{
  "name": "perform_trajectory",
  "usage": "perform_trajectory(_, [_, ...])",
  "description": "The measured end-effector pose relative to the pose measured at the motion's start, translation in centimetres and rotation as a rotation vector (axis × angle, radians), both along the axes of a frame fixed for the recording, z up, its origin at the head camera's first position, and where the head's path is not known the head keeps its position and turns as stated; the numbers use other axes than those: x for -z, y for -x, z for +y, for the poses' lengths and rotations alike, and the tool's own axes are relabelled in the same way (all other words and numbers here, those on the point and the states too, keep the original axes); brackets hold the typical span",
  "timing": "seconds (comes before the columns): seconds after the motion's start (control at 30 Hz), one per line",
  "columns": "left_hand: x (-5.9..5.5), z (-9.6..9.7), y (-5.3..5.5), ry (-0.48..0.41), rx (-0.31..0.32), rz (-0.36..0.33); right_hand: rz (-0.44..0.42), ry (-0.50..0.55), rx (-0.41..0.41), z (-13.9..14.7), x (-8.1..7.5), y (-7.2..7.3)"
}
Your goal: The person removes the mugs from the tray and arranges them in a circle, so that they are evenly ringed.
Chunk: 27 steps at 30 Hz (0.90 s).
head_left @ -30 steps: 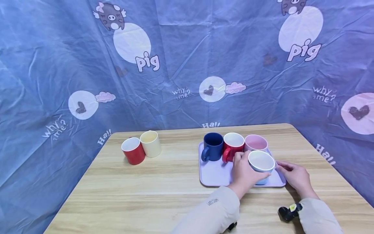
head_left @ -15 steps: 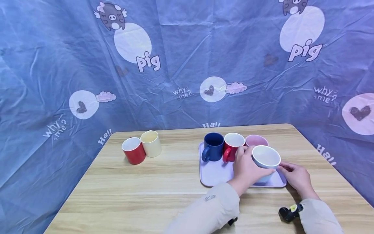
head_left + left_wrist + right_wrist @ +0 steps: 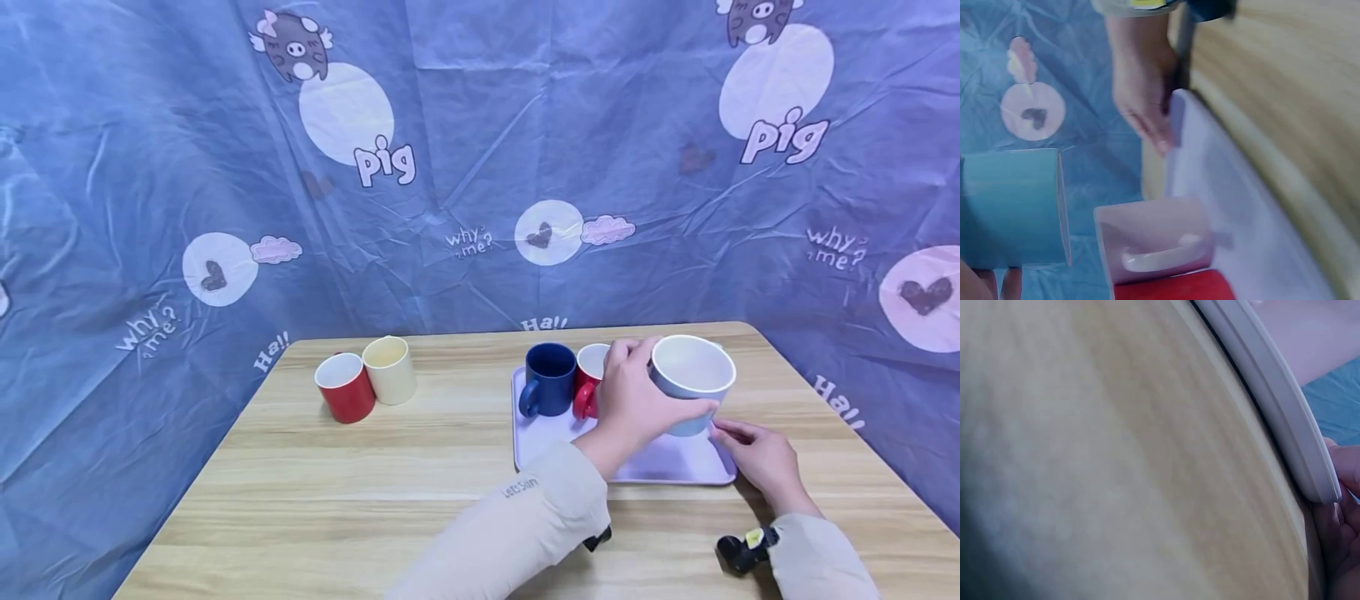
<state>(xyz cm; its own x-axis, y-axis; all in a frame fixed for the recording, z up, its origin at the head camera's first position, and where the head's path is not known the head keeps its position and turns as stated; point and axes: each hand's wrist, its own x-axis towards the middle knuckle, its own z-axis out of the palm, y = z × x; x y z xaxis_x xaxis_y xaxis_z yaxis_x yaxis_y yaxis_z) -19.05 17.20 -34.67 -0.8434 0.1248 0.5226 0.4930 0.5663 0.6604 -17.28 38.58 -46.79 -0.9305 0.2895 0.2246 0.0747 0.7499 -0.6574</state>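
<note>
My left hand [image 3: 637, 404] grips a light blue mug [image 3: 692, 368] with a white inside, held up above the right part of the lilac tray [image 3: 667, 467]. The left wrist view shows this mug [image 3: 1013, 206] apart from the tray. At the tray's right edge, my right hand [image 3: 765, 460] pinches the rim, with fingers [image 3: 1335, 531] at its corner in the right wrist view. On the tray stand a navy mug [image 3: 553, 392] and a red mug [image 3: 587, 400] partly behind my left hand. A pink mug [image 3: 1160, 225] beside the red one is mostly hidden in the head view.
Far left on the wooden table [image 3: 360, 500] stand a second red mug [image 3: 347, 393] and a cream mug [image 3: 392, 375], side by side. A blue printed cloth [image 3: 420, 208] hangs behind and beside the table.
My left hand has lifted the light blue mug off the tray, up and slightly to the right, so it now covers the pink mug. My right hand has stayed at the tray's edge.
</note>
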Motion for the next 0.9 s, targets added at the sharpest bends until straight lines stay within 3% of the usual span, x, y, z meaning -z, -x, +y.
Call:
perform_trajectory(0.17, [-1.1, -1.3, 0.4, -0.106, 0.028, 0.038, 0.006, -0.002, -0.003, -0.2, 0.0, -0.1])
perform_trajectory(0.43, [-2.0, -4.2, 1.7, -0.245, 0.005, 0.121, -0.019, 0.001, 0.009, -0.2, 0.0, -0.3])
perform_trajectory(0.67, [-2.7, -7.2, 3.6, -0.373, -0.075, 0.136, -0.013, -0.014, 0.013, -0.2, 0.2, -0.2])
perform_trajectory(0.9, [-2.9, -11.0, 5.4, -0.413, -0.164, 0.156, -0.015, -0.001, 0.019, -0.2, 0.2, 0.0])
